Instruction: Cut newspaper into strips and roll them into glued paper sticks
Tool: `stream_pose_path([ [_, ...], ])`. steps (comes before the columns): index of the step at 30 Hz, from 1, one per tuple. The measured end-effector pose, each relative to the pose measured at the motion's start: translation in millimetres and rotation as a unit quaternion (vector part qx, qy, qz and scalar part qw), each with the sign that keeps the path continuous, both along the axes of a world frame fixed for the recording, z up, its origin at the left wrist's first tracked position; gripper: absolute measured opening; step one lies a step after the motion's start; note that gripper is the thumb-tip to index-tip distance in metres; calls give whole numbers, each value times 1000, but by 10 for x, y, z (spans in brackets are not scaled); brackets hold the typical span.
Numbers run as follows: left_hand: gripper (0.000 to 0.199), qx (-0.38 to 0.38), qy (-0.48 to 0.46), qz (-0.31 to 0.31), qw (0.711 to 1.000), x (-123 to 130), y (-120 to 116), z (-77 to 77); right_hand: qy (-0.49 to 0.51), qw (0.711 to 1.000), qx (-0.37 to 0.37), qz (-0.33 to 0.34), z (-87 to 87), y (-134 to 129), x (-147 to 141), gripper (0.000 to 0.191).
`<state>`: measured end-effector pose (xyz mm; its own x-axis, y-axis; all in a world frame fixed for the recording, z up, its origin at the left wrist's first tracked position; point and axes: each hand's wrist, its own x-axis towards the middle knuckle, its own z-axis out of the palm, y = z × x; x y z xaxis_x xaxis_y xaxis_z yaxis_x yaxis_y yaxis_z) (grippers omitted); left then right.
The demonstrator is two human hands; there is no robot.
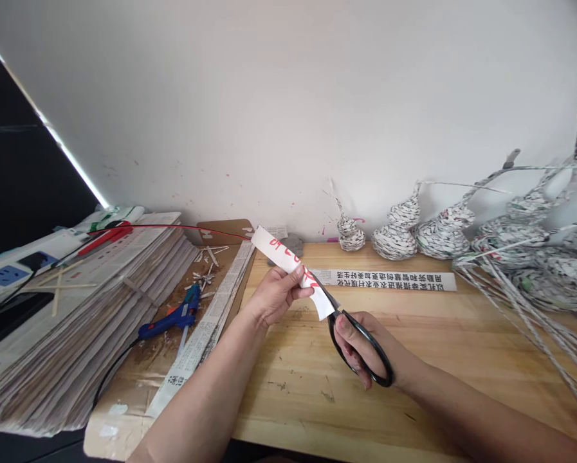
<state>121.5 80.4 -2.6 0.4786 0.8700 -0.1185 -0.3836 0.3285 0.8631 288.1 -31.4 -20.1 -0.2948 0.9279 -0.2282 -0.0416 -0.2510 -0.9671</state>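
Beside the tabletop's (298,386) newspaper strip (389,279), the left hand (279,292) pinches light, likely floppy paper (281,254) mid-length; the right (360,344) grips scissors (386,363).

- The left hand (283,292), right hand (358,347) and scissors (361,337) block the centre.
- 6 o'clock: the bare worktop (283,399) gives a hand passage between the forearms.
- 2 to 3 o'clock: open wood, bounded by slanting paper rods (534,326).
- 1 to 2 o'clock: woven gourd shapes (397,235) bar the wall side.
- 9 o'clock: glue gun (172,319), then a high newspaper stack (100,315).
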Motion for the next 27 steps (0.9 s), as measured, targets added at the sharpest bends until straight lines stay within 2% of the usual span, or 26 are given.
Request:
stream_pose_path([
  [5,30,-31,5,34,999,-5,28,-4,-4,1000,-4,10,-21,27,19,61],
  [9,26,-32,1,19,999,16,23,-49,-3,1000,10,25,-6,37,44,61],
  [14,30,-29,4,-1,1000,46,-13,-45,5,998,33,53,12,47,77,64],
  [21,29,-17,25,4,1000,39,-10,-30,22,999,29,36,18,27,68,61],
  [27,30,2,29,19,999,13,13,-41,-36,999,2,-4,23,27,27,62],
])
